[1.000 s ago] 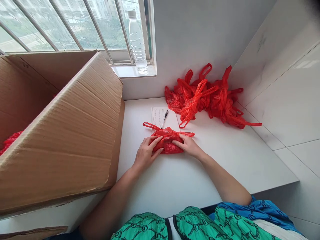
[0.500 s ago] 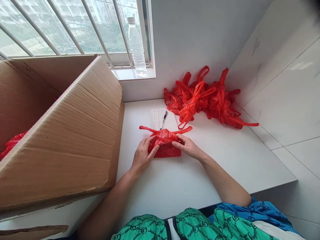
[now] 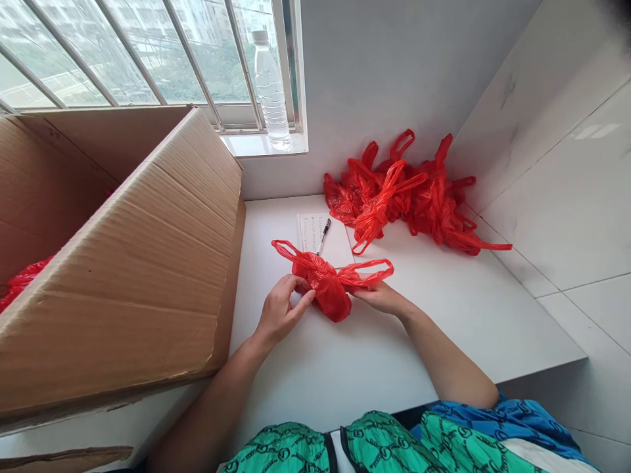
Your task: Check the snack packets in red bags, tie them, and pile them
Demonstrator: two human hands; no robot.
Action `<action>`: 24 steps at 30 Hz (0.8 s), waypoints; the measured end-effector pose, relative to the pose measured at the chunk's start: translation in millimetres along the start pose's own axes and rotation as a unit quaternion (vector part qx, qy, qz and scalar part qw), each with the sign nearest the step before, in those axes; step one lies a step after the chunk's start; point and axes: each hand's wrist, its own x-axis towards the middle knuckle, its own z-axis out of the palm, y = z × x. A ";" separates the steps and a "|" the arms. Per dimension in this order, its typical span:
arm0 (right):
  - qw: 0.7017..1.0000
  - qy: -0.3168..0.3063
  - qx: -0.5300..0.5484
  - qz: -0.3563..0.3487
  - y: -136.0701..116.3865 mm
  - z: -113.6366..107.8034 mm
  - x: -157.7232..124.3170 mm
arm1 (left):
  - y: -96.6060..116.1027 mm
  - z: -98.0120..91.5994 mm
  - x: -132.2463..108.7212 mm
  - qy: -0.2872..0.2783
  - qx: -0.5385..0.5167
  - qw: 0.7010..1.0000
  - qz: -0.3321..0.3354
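Observation:
A knotted red plastic bag (image 3: 332,295) is between my two hands over the white table, its handle loops spread to the left and right. My left hand (image 3: 284,307) is at the bag's left side, thumb and fingers apart, fingertips touching the plastic. At the right side my right hand (image 3: 382,297) lies against the bag, its fingers mostly hidden under the plastic and a handle loop. Just behind the bag, a printed sheet (image 3: 340,244) lies on the table with a pen (image 3: 324,235) on it.
Several tied red bags (image 3: 394,197) are heaped against the back wall at right. A large open cardboard box (image 3: 148,263) with red plastic inside stands at left. A water bottle (image 3: 272,98) stands on the window sill. The white table's (image 3: 473,328) edge runs along the right.
The bag has turned between my hands; its knot and handle loops now show on top. My right hand has shifted partly beneath it, while my left hand has hardly moved.

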 end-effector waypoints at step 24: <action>0.988 0.148 0.000 0.047 3.4 -22.4 -2.8 | 9.9 -11.5 -4.6 0.040 -0.080 0.995 0.035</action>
